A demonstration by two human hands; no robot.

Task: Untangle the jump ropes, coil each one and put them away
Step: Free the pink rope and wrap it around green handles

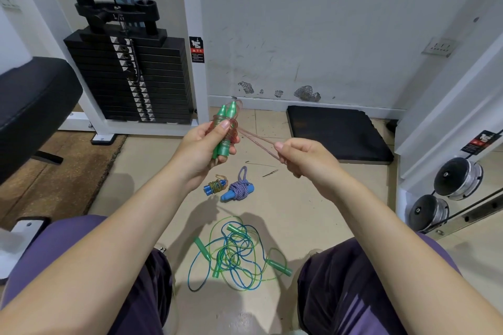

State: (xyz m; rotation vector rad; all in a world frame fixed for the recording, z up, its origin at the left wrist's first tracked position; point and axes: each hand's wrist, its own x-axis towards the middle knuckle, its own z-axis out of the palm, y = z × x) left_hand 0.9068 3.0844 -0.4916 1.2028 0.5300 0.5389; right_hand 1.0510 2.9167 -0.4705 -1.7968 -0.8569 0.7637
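At frame centre the left hand holds two handles upright, cord wound around them; strands run right to the right hand. Below the hands, on the floor, two wrapped ropes lie side by side: the smaller bundle left, the larger bundle right. Lower centre, between the knees, lies a tangle of ropes. A weight stack stands upper left, a mat right of centre by the wall

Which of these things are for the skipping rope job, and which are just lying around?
For the job: pink rope with green handles, held by the left hand and right hand; two coiled ropes; tangled green and blue ropes.

Just lying about: weight stack, black mat, dumbbells.
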